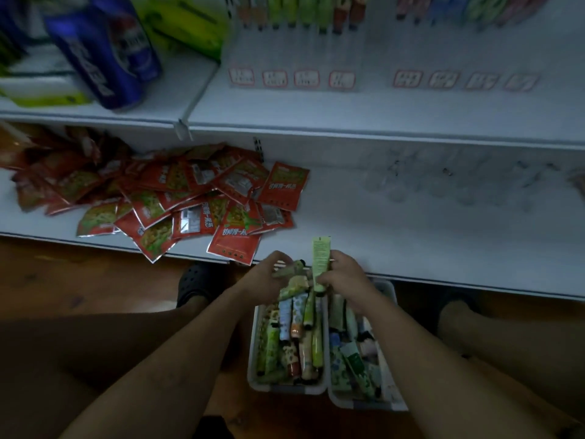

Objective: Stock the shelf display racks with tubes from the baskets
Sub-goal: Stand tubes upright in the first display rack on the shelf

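Right hand (343, 274): fingers (330, 280) pinch a pale green tube (320, 253) upright, flat end up. Left hand (266, 277): fingers curled round a second tube (289, 268), lying crosswise. Both hover over the far end of the baskets (253, 359).

Risk: light pinches on slick tubes, so one may slip back into the heap.

Clear racks (459, 182) at 1 o'clock, dim, slots hard to read. Upper shelf (380, 131) edge overhangs the lift path. Sachets (196, 198) crowd 10 o'clock. Bare lower shelf (348, 236) at 12.

The hanging tubes (304, 14) are cut by the top edge; the price labels (342, 80) blur unreadably.
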`<state>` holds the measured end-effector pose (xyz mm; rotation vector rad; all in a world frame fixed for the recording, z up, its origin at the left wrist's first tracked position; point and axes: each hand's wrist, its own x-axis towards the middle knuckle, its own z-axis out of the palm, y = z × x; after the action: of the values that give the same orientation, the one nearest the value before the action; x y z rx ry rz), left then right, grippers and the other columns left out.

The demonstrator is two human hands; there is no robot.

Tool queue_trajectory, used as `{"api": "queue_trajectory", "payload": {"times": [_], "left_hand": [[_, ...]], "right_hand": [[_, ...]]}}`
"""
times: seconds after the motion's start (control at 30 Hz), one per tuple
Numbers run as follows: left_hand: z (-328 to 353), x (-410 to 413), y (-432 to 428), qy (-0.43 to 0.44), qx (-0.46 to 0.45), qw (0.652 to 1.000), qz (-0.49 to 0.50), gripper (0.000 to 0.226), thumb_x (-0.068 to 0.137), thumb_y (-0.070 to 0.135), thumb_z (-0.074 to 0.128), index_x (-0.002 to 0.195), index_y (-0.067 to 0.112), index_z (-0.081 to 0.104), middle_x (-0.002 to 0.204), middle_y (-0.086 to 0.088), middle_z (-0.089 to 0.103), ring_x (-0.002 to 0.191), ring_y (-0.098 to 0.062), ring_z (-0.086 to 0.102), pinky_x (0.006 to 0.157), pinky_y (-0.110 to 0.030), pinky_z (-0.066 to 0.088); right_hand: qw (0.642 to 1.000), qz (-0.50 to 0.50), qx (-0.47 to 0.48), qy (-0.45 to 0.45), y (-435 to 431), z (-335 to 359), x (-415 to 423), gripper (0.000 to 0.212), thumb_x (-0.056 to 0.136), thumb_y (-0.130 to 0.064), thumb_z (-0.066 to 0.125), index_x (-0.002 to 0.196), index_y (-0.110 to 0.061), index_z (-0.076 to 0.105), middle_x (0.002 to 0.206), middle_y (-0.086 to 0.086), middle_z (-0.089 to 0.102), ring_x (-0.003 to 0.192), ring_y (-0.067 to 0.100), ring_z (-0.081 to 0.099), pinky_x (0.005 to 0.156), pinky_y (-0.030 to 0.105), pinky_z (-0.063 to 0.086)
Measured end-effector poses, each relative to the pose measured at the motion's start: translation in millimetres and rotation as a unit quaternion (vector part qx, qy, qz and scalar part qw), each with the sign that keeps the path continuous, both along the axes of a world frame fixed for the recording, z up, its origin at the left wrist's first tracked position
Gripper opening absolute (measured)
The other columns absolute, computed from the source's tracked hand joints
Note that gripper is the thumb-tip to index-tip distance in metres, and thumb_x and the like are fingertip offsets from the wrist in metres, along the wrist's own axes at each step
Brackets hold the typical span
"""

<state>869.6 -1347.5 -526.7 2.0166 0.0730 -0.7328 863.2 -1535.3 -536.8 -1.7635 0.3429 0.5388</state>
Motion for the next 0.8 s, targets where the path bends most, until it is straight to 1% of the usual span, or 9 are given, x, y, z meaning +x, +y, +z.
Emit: {"api": "queue_trajectory", "payload": {"times": [0.07,0.17,0.3,0.4,0.47,0.53,0.6,0.7,0.8], "left_hand": [[28,3,-4,0.018,-0.033,0.999,-0.003,0.012,0.094,0.012,0.056,0.106,0.012,0.057,0.072,-0.012,0.056,0.047,-0.015,0.046,0.043,-0.021,0.033],[77,11,-9,0.027,-0.091,0.995,0.012,0.014,0.092,0.017,0.06,0.104,0.011,0.062,0.087,-0.016,0.067,0.063,-0.024,0.06,0.051,-0.024,0.046],[136,19,3,0.011,-0.179,0.983,-0.039,0.039,0.081,0.01,0.072,0.117,0.011,0.057,0.099,-0.014,0.069,0.091,-0.031,0.068,0.071,-0.037,0.056],[162,24,7,-0.115,-0.122,0.984,-0.053,0.046,0.071,0.008,0.08,0.111,0.01,0.058,0.093,-0.01,0.071,0.083,-0.027,0.069,0.073,-0.042,0.058],[175,25,4,-0.254,-0.027,0.966,-0.027,0.027,0.078,0.015,0.077,0.102,0.014,0.063,0.083,-0.006,0.073,0.072,-0.022,0.071,0.067,-0.042,0.059],[184,29,0,-0.341,0.015,0.94,0.004,0.013,0.081,0.028,0.074,0.093,0.024,0.068,0.072,-0.002,0.071,0.061,-0.013,0.067,0.057,-0.035,0.055],[198,35,-3,-0.355,0.006,0.934,0.033,0.018,0.077,0.04,0.076,0.091,0.029,0.072,0.076,-0.008,0.071,0.065,-0.019,0.066,0.061,-0.037,0.054],[220,49,-14,-0.354,-0.018,0.933,0.06,0.031,0.07,0.049,0.078,0.087,0.023,0.073,0.081,-0.01,0.072,0.075,-0.026,0.069,0.07,-0.047,0.057],[247,63,-26,-0.367,-0.063,0.925,0.075,0.011,0.079,0.039,0.075,0.08,0.029,0.072,0.075,0.004,0.072,0.07,-0.014,0.067,0.069,-0.039,0.056]], "right_hand": [[0.999,-0.015,0.045,-0.018,-4,19,4,0.039,0.081,0.006,0.063,0.115,-0.011,0.057,0.105,0.01,0.068,0.085,0.02,0.068,0.064,0.029,0.055],[0.995,-0.017,0.079,-0.064,-5,47,11,0.035,0.081,0.004,0.067,0.111,-0.012,0.059,0.102,0.012,0.067,0.086,0.027,0.069,0.069,0.034,0.057],[0.984,-0.019,0.125,-0.126,0,91,21,0.031,0.086,0.0,0.065,0.114,-0.011,0.061,0.1,0.012,0.069,0.08,0.024,0.07,0.06,0.03,0.056],[0.973,-0.003,0.143,-0.179,5,127,29,0.031,0.086,-0.002,0.066,0.115,-0.012,0.062,0.101,0.01,0.07,0.084,0.024,0.068,0.066,0.033,0.057],[0.968,0.006,0.147,-0.205,9,147,32,0.03,0.086,0.001,0.065,0.112,-0.013,0.062,0.096,0.004,0.07,0.08,0.017,0.067,0.065,0.029,0.057],[0.966,0.023,0.139,-0.215,11,162,34,0.033,0.084,0.005,0.064,0.112,-0.011,0.062,0.093,0.002,0.069,0.076,0.013,0.066,0.059,0.023,0.053],[0.963,0.03,0.123,-0.238,9,181,36,0.035,0.082,0.008,0.064,0.109,-0.013,0.063,0.092,0.003,0.07,0.077,0.014,0.067,0.057,0.022,0.052],[0.958,0.011,0.097,-0.271,1,213,44,0.034,0.079,0.008,0.067,0.105,-0.013,0.066,0.095,0.007,0.072,0.081,0.021,0.069,0.06,0.027,0.055],[0.952,0.001,0.062,-0.3,-7,247,60,0.031,0.08,0.004,0.069,0.105,-0.014,0.067,0.097,0.008,0.072,0.084,0.025,0.07,0.067,0.035,0.059]]}}
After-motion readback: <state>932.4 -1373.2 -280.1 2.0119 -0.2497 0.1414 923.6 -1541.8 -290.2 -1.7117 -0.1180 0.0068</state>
